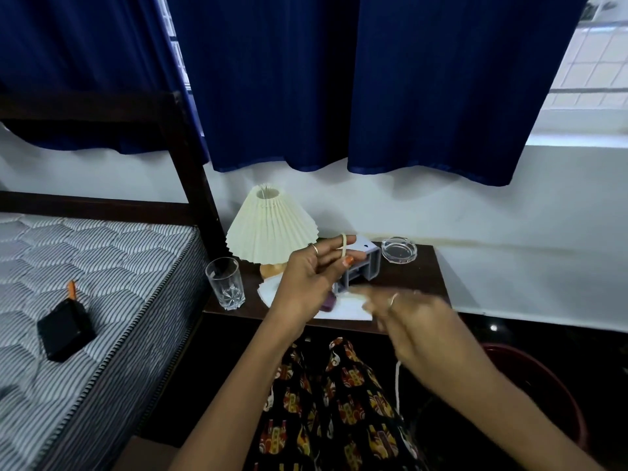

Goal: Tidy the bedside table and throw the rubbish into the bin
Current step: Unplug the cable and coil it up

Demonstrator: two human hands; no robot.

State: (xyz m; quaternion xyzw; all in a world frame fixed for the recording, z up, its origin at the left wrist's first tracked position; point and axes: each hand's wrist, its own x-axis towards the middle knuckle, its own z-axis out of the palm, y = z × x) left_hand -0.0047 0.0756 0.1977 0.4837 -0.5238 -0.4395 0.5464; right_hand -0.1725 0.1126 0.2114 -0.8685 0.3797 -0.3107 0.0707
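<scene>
The dark wooden bedside table (421,277) stands against the wall. Over it, my left hand (312,277) is raised with a white cord (344,246) looped around its fingers. To the right and lower, my right hand (414,321) is blurred with motion and seems to grip the same cord, whose free end hangs down below it. On the table lie white paper (343,311) and a small purple thing (329,304), both partly hidden by my left hand. The dark red bin (543,379) stands on the floor at the lower right.
On the table are a pleated cream lamp (272,229), a drinking glass (226,282), a grey organiser (365,266) and a glass ashtray (398,249). On the left, a striped mattress (102,266) carries a black box (64,329) with an orange stick. Blue curtains hang above.
</scene>
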